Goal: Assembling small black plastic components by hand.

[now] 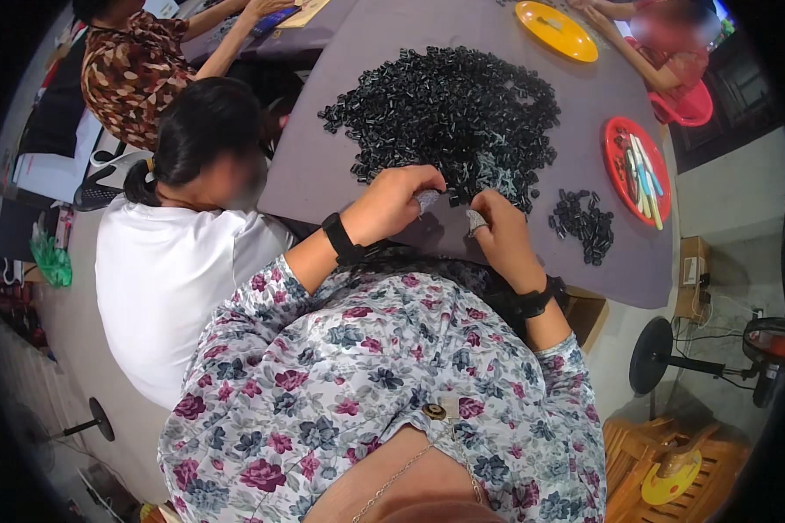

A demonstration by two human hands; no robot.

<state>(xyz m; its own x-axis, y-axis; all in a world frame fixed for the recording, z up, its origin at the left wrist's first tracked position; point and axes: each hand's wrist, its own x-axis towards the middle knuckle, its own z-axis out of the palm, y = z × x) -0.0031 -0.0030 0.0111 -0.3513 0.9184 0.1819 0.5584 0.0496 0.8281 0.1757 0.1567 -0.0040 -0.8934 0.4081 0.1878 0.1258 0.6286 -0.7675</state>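
Note:
A big heap of small black tube-like pieces (436, 105) lies on the cloth-covered table, with a greyer patch (493, 170) near its front. My left hand (397, 202) is at the heap's near edge, thumb and forefinger pinched together; whatever they grip is too small to name. Just to its right, my right hand (504, 231) is also closed in a pinch, its fingertips against the front of the heap. Pale grey wraps cover a digit on each hand. A smaller pile of the same black pieces (582, 225) sits to the right of my right hand.
An orange-red tray (612, 179) on the right holds several long-handled tools (644, 179). A yellow plate (556, 33) stands at the far side. A person in a white shirt (174, 279) sits close on my left; others sit across. A floor fan (654, 356) stands at right.

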